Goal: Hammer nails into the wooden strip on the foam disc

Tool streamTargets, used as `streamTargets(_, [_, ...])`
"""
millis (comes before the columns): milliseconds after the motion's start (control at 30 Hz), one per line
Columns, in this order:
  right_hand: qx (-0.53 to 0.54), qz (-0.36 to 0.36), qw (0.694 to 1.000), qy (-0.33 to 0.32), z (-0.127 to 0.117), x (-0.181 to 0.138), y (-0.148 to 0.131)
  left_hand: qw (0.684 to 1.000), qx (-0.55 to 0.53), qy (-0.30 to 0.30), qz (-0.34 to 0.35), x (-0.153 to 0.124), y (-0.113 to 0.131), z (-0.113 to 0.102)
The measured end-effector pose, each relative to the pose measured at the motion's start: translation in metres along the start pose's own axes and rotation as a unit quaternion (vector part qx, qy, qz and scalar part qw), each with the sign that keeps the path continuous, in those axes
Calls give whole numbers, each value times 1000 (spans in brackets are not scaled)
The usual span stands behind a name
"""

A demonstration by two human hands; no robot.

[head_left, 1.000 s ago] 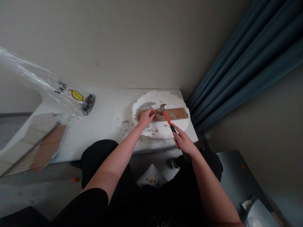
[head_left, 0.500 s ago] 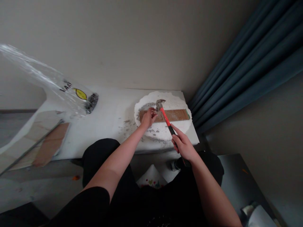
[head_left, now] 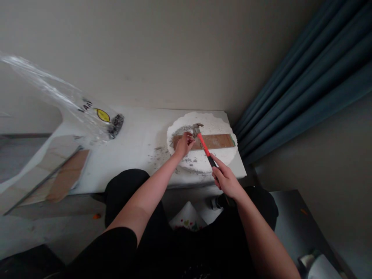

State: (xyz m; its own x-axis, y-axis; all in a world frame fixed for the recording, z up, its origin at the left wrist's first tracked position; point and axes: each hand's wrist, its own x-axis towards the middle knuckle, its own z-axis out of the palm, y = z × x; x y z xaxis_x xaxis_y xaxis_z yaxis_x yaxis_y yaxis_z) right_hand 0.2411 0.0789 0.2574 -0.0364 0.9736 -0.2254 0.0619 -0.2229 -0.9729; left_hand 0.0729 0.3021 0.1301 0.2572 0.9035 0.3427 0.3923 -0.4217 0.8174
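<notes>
My right hand [head_left: 224, 176] grips the black handle of a claw hammer [head_left: 204, 146] with a red shaft. The metal head lies just beside the fingertips of my left hand [head_left: 185, 143], above a brown wood-look strip [head_left: 216, 142]. My left fingers are pinched over the strip's left part; whatever is between them is too small to make out. Under the strip is a round white slab [head_left: 200, 164] with a ragged edge. Grey fragments [head_left: 183, 130] are scattered on the slab's left side.
The slab stands on a white table [head_left: 136, 155], with crumbs left of it. A clear plastic bag [head_left: 95, 118] with dark bits at its bottom is at the left. Brown boards [head_left: 68, 176] and a thin metal bar [head_left: 43, 179] lie further left. A blue curtain [head_left: 305, 77] hangs at the right.
The whole view has shifted slightly, so things appear a little further right. Both hands and the hammer hold nearly the same pose over the strip.
</notes>
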Motion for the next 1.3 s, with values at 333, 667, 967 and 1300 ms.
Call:
streamTargets(333, [20,-42,999,25,-9,-2,-5,998,-58,14,-37,5,4,-1])
streamTargets(667, [18,-2,1000,20,-6,-3,-1,999,-34,-9,-22,0,7,-4])
streamTargets(967, [11,-2,1000,20,-1,0,-2,1000,-19,-11,-15,0,4,-3])
streamTargets(1300, [1,-7,1000,9,0,3,0,1000,-6,-7,-10,1,1,-2])
